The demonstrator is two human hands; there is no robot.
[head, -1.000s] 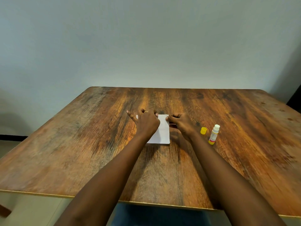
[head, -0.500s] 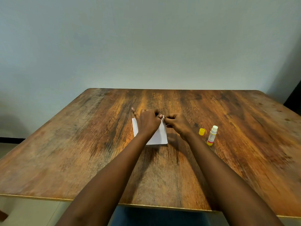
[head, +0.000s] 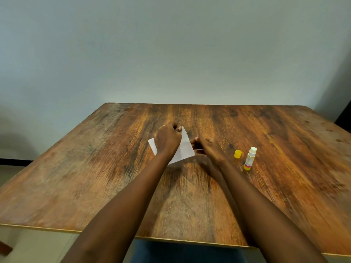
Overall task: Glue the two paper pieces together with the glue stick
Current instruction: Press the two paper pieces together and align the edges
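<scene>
White paper sits at the middle of the wooden table, its far corner lifted and the sheet turned at an angle. My left hand pinches that far corner and covers much of the sheet; a second piece cannot be told apart. My right hand rests on the table just right of the paper, fingers curled, its fingertips at the paper's right edge. The uncapped glue stick stands upright to the right, with its yellow cap beside it.
The table's near edge runs across the bottom. A pale wall stands behind the far edge. A dark object shows at the far right past the table.
My left hand has lifted the paper's far corner and turned the sheet from lying flat and square. My right hand has drawn back from the top edge to the paper's right side.
</scene>
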